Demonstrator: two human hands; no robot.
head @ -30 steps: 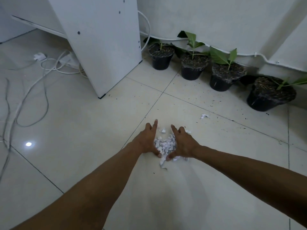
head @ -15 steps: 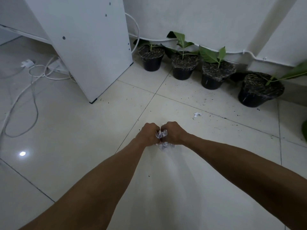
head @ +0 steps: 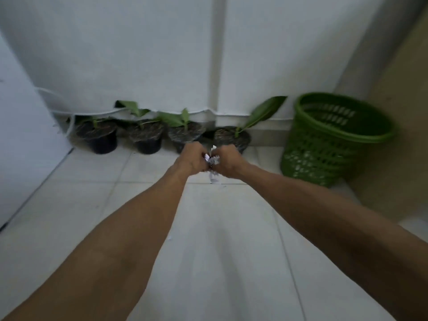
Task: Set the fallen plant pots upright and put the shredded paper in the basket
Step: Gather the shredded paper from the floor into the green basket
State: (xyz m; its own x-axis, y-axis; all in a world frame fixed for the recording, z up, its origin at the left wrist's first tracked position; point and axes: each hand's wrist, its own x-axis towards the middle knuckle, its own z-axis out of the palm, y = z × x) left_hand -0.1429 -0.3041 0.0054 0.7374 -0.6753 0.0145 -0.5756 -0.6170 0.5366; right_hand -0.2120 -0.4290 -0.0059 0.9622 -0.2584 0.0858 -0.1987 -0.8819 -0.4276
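My left hand (head: 193,158) and my right hand (head: 228,162) are pressed together, both closed around a wad of white shredded paper (head: 212,159) held above the floor. A few strips hang below the fists. The green lattice basket (head: 328,141) stands upright to the right of my hands, in the corner. Several black plant pots with green seedlings stand upright along the wall: the left pot (head: 98,135), a second pot (head: 146,137), a third pot (head: 183,134) and a fourth pot (head: 234,135) partly behind my hands.
A white cabinet panel (head: 20,140) rises at the left. A white cable (head: 92,112) runs along the wall base. A beige wall or door (head: 393,135) closes the right side behind the basket. The floor is pale tile; a small paper scrap (head: 169,237) lies near my left forearm.
My hands closed on the paper pile, lifted it off the floor and moved it right. The view swung right, bringing the green basket into sight.
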